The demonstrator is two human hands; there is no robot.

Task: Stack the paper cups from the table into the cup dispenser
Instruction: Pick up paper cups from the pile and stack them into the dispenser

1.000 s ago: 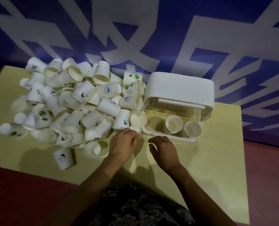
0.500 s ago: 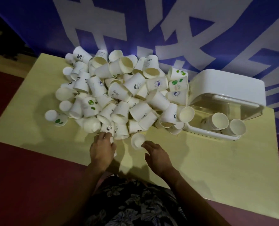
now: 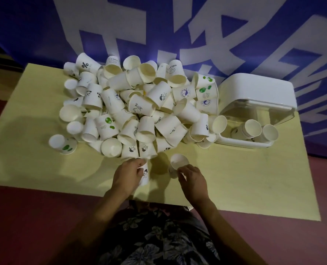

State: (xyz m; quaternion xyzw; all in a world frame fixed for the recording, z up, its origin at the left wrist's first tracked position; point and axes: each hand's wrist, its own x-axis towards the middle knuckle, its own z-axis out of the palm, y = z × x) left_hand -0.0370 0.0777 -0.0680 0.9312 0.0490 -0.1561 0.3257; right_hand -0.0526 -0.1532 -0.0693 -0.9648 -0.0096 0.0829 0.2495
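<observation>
At the bottom of the frame the person's dark flowered shirt [image 3: 159,243] shows, and both bare forearms reach up to the near edge of the table.

The left hand [image 3: 127,175] has its fingers curled round a printed paper cup [image 3: 145,174], which stands mouth-down just below the pile. The right hand [image 3: 192,181] pinches a plain cup [image 3: 179,162] near its base, and the open mouth tilts up toward the camera. I think each hand takes one cup so that the two can be nested together before they go into the box; it saves a trip.

Above the hands, in the middle of the frame, lies the big pile of cups [image 3: 139,109], tumbled in all directions, some on their sides, some upside down. At the right of the frame the white cup dispenser [image 3: 258,92] stands just beside the pile, its front open, and inside it two short stacks of cups [image 3: 256,130] lie on their sides, mouths toward the person. Most of the job seems not yet done.

The pale yellow table [image 3: 245,178] stands on a reddish floor [image 3: 34,222]. Behind it, across the top of the frame, hangs a blue wall banner [image 3: 178,25] with large white shapes.
</observation>
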